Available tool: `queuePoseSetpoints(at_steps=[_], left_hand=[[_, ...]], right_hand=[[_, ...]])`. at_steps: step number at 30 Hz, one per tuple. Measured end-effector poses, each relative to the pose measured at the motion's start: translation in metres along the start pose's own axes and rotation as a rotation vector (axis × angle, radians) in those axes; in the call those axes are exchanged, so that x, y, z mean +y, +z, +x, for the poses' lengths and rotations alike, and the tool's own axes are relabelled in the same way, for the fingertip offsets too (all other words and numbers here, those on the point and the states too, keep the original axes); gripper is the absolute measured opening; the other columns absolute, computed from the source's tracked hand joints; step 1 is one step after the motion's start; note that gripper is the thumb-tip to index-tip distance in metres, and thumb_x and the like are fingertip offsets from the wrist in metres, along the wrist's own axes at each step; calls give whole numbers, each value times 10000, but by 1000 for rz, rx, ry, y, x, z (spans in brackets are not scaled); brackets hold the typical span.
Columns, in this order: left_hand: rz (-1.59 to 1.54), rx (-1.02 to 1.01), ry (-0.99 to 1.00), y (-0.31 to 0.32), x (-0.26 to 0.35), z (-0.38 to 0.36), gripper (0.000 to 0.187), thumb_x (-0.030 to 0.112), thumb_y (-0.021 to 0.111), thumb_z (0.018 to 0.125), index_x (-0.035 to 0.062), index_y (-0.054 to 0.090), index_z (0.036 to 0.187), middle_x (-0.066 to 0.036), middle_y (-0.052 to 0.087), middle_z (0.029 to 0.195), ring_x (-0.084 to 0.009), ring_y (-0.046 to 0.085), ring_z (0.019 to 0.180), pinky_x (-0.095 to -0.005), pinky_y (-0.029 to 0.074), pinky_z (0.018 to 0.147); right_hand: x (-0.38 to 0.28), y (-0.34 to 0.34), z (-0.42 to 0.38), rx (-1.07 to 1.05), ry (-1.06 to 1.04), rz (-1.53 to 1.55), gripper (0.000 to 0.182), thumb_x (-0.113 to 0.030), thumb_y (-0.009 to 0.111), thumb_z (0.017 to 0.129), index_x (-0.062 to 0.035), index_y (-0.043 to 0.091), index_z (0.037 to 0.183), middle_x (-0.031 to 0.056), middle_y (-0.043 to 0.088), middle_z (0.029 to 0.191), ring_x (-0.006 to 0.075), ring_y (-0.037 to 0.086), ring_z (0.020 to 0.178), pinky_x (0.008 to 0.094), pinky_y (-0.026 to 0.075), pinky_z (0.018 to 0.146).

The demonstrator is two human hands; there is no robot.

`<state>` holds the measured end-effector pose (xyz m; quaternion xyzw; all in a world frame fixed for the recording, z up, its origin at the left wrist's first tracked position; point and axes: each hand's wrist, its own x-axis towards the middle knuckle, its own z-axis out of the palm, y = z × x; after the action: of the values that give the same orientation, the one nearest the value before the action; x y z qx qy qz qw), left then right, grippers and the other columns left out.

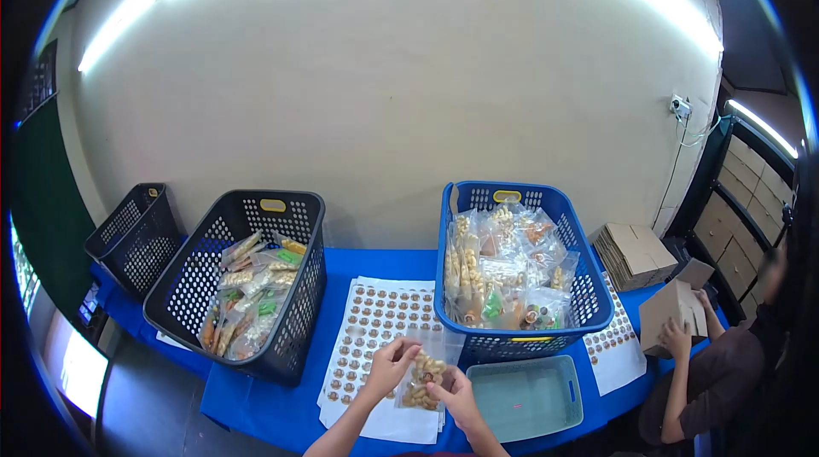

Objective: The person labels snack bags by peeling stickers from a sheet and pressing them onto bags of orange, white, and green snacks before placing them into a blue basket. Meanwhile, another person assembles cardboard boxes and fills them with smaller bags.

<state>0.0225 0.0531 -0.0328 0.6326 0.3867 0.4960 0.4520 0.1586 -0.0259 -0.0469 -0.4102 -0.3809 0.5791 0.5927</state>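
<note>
Between my two hands is a clear plastic bag [418, 395] of pale snack pieces, with a small round sticker on its front. My left hand [394, 365] pinches the bag's upper left side. On the lower right, my right hand [458, 395] grips it with the thumb near the sticker. Under the bag lie sheets of round stickers [363, 329] on the blue table. Just beyond my hands stands a blue basket [599, 314] full of filled clear bags [503, 265].
A black basket [299, 333] with filled bags stands left, another black basket [141, 239] beyond it. A green tray [525, 397] sits right of my hands. More sticker sheets [618, 355] and stacked cardboard [636, 252] lie right, where a co-worker [717, 372] holds a cardboard box [670, 320].
</note>
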Motion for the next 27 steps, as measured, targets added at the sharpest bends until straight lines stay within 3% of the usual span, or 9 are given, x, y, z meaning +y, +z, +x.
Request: queuePoseSetpoints(at_steps=[2,3,11,15,17,22,23,25,27], left_hand=[[-235,88,-71,4,5,-2,183,171,560,842,-6,585,882,-34,605,727,-60,525,643,-193,411,567],[-151,63,-82,0,7,-3,161,139,534,857,-14,582,870,-47,616,789,-65,552,696,-183,431,611],[-288,86,-76,-4,11,-16,227,180,482,888,-10,568,800,-53,610,741,-79,553,693,-205,437,640],[-264,202,-47,-3,13,-29,275,217,457,900,-5,555,770,-48,603,709,-77,538,653,-206,422,607],[-208,278,26,-5,18,-31,275,210,468,894,-6,557,750,-43,602,680,-71,525,617,-205,413,571],[104,45,68,-9,34,-37,179,137,514,852,1,588,762,-59,611,672,-105,564,607,-228,436,566],[206,-39,133,-5,30,-39,157,129,526,839,4,593,769,-66,609,665,-123,575,602,-235,442,571],[305,-181,280,5,36,-41,91,108,567,786,28,608,770,-87,592,639,-208,586,575,-279,454,561],[396,-176,305,9,45,-44,84,110,575,776,37,610,753,-83,586,629,-222,579,570,-290,447,542]], right_hand=[[7,-2,-1,-4,18,-29,277,-38,598,787,8,483,1035,56,569,952,108,553,863,231,447,749],[5,-1,-2,3,40,-27,260,-44,597,790,9,492,1022,53,573,937,106,555,850,227,448,737],[26,-8,-2,-20,20,-154,171,-64,601,796,-4,531,940,11,575,842,71,536,777,207,425,713],[32,-3,-6,-95,49,26,312,-60,634,765,-13,507,1046,16,548,883,93,518,863,238,423,774],[28,-19,-8,-181,28,-153,369,-67,642,760,-12,487,1090,35,545,941,105,508,910,246,420,792],[-43,-30,-27,-237,-177,-510,373,-133,682,717,-24,537,1044,32,549,995,112,499,940,235,413,767],[-49,-26,-29,-199,-302,-631,352,-205,702,694,-39,580,979,44,584,914,117,541,828,252,421,682],[-56,-15,-33,-165,-318,-755,242,-147,680,705,-9,582,878,59,575,797,125,534,720,249,417,633],[-51,-2,-33,-50,-434,-785,153,-92,644,730,31,558,760,90,537,653,151,508,572,265,399,542]])
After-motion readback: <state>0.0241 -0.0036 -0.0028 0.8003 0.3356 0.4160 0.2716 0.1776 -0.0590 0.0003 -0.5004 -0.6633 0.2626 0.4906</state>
